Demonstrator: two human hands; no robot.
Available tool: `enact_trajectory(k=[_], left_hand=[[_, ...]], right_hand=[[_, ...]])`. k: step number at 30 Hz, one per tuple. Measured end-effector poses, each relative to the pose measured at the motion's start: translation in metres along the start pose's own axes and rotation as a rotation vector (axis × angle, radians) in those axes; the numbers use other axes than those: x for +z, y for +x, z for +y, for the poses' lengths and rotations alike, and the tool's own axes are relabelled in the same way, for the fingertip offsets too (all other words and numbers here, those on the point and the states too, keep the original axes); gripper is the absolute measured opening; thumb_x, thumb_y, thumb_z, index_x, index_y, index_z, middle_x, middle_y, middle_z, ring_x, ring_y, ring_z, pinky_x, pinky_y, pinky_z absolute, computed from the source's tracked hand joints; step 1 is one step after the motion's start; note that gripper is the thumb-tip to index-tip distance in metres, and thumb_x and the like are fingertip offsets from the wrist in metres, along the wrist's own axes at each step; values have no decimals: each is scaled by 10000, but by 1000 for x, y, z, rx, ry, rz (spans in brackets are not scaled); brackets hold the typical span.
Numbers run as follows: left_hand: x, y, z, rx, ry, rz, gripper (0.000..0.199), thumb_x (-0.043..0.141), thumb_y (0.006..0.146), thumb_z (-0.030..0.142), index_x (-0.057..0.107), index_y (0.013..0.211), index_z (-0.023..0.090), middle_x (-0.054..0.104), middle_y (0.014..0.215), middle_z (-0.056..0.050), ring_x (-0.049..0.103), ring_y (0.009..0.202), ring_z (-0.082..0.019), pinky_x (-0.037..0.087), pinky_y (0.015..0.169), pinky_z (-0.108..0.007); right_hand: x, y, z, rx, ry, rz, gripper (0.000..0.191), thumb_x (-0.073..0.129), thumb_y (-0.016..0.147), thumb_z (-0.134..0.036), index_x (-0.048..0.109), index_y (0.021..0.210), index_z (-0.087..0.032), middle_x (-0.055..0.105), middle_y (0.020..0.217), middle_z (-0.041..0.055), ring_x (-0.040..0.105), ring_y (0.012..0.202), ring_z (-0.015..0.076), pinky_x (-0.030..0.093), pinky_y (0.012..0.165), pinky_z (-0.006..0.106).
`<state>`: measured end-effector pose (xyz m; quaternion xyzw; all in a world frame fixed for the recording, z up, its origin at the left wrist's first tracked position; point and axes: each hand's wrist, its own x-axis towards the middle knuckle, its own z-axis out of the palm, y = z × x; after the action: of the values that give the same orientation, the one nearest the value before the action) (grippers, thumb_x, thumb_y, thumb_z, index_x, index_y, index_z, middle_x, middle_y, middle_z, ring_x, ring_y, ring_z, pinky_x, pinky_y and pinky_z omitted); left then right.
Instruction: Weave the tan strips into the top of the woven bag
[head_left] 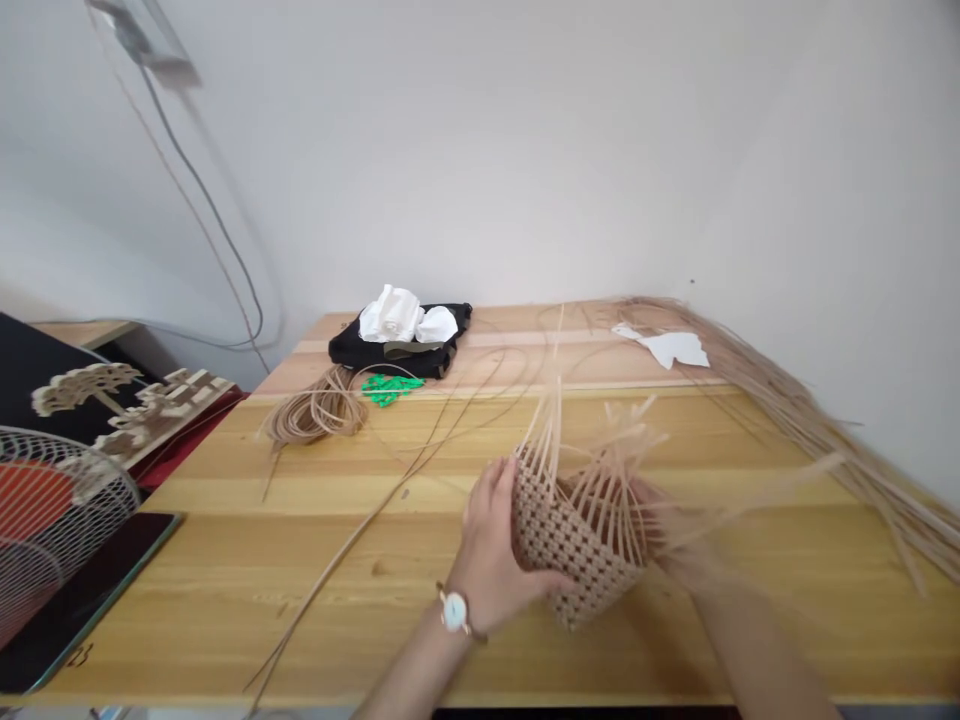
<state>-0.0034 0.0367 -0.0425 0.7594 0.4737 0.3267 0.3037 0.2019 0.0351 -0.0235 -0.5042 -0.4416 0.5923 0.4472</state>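
Observation:
A partly woven basket [577, 550] of tan strips is tilted above the wooden table, with long loose strands [611, 490] fanning up from its rim. Around its left side wraps my left hand [491, 550], thumb across the front face and fingers at the upper edge; a watch [454, 610] is on that wrist. My right hand [667, 535], smeared by motion, is at the basket's right side beside the strands. Its fingers are too blurred to read. A pale strand [772, 490] stretches from near it toward the right.
A coil of strips [319, 410], green pieces [390, 388] and a black bag [352, 345] topped with white tissue [394, 315] lie at the back left. Long strips [795, 410] run along the right edge by torn white paper [671, 348]. A fan [60, 530] and a dark phone-like slab [97, 590] are left.

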Motion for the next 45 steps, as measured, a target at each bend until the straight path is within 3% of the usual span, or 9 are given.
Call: enact_trajectory(k=[3, 6, 10, 13, 15, 21, 30, 42, 45], left_hand=[[-2, 25, -13, 66, -93, -106, 1203, 781, 378, 488, 165, 1351, 140, 300, 1347, -193, 275, 1246, -330, 217, 1034, -503], [3, 30, -12, 59, -77, -62, 1192, 769, 378, 519, 180, 1336, 125, 337, 1302, -182, 319, 1210, -309, 244, 1027, -472], [10, 8, 2, -33, 49, 51, 1107, 751, 455, 501, 187, 1338, 144, 359, 1238, -161, 364, 1151, -307, 306, 974, -488], [12, -14, 11, -114, 151, 121, 767, 631, 681, 408, 259, 1317, 195, 381, 1157, -133, 428, 1078, -279, 374, 902, -484], [10, -27, 13, -143, 228, 131, 627, 570, 739, 385, 313, 1282, 207, 388, 1116, -126, 449, 1041, -276, 405, 855, -485], [-3, -36, 16, 56, 441, 282, 502, 664, 642, 415, 463, 1031, 169, 269, 1279, -187, 293, 1198, -366, 321, 896, -565], [-21, -19, 25, 125, 258, 196, 193, 672, 671, 299, 561, 795, 201, 295, 1335, -105, 268, 1256, -321, 275, 957, -540], [-25, -14, 31, 114, 221, 73, 118, 674, 660, 237, 585, 726, 196, 350, 1297, -103, 228, 1272, -323, 284, 959, -546], [-26, -16, 35, 126, 324, 123, 130, 674, 662, 249, 586, 746, 205, 329, 1302, -90, 226, 1262, -331, 267, 958, -551]], right_hand=[[-4, -12, 13, 86, 141, 67, 479, 412, 747, -633, 658, 898, -251, 682, 911, 63, 601, 918, 240, 429, 839, 383], [-3, -15, 19, 129, 264, 118, 499, 368, 751, -651, 659, 863, -261, 685, 899, 47, 599, 916, 232, 435, 822, 366], [0, -10, 20, 161, 382, 149, 533, 260, 804, -599, 648, 869, -239, 688, 878, 50, 607, 891, 232, 436, 817, 389], [3, -5, 23, 153, 399, 171, 537, 256, 803, -580, 635, 908, -214, 688, 874, 68, 604, 896, 238, 437, 810, 385], [6, -3, 23, 168, 395, 175, 539, 271, 790, -591, 631, 884, -202, 692, 836, 76, 614, 871, 241, 443, 790, 380], [17, -1, 12, 228, 472, 131, 468, 342, 763, -596, 598, 757, -205, 686, 656, 48, 645, 759, 227, 455, 771, 367], [22, -5, 9, 223, 421, 108, 529, 340, 729, -664, 603, 750, -205, 683, 664, 49, 639, 663, 223, 468, 659, 338], [24, -9, 11, 177, 385, 200, 527, 299, 768, -635, 606, 709, -210, 669, 669, 29, 612, 626, 189, 456, 621, 305], [24, -10, 12, 168, 434, 217, 510, 311, 781, -609, 611, 715, -202, 661, 631, 28, 614, 617, 190, 458, 615, 302]])
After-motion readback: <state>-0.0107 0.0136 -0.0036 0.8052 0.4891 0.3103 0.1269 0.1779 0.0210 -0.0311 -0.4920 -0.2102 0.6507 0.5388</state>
